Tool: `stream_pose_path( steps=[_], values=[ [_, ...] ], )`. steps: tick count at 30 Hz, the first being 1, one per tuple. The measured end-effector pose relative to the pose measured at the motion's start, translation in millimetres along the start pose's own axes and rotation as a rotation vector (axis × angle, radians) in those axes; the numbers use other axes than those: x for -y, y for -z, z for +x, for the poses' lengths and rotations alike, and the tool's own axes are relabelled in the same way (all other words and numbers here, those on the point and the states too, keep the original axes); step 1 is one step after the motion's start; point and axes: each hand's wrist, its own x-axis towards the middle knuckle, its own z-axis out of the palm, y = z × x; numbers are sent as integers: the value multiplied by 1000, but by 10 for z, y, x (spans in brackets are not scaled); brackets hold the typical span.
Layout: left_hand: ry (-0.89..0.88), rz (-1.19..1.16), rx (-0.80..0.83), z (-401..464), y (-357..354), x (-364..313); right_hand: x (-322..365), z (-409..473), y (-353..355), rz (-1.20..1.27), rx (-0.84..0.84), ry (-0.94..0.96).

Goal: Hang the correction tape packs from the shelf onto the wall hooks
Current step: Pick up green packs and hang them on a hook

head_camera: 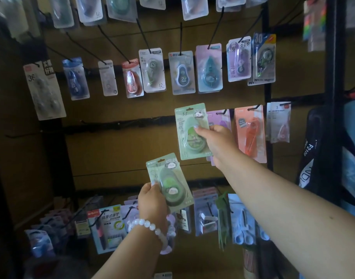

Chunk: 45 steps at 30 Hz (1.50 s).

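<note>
Green panda-print pack (192, 131), pinched in her right hand (215, 143) up at the wall, needed its top hole lined squarely with a hook before sliding on, while her left hand (152, 202) gripped another green pack (169, 182) lower down.

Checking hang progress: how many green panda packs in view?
2: green panda pack in the right hand up at the hook row; second green pack in the left hand. More may be hidden.

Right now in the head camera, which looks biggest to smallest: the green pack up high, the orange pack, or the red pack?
1. Orange pack, though the green pack up high looks nearly alike and sits closer, so that order is unsure.
2. Red pack, smallest, also farther away.
</note>
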Motion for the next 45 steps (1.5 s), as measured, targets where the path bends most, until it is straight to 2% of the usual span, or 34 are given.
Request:
stream_pose_path(
  steps=[6,15,23,27,32,36,41,43,45],
  values=[
    [30,6,23,3,9,17,-103,55,-26,9,-8,-38],
    [23,24,-3,95,49,102,-248,148,-119,-27,-123,-49],
    [25,20,-2,147,61,154,-204,462,-274,-258,-213,-128],
    [25,19,6,175,77,156,-181,532,-305,-342,-193,-193],
    [0,14,2,169,100,152,-323,417,-238,-323,-158,-245],
    [-20,23,14,123,90,107,-478,123,-140,-248,-201,-265],
    [-65,18,58,4,9,15,-611,-350,-100,-184,230,-261],
    [-82,12,80,-39,-34,-23,-652,-454,-99,-200,332,-199],
    [-106,17,91,-80,-72,-68,-667,-497,-86,-166,355,-132]
  ],
)
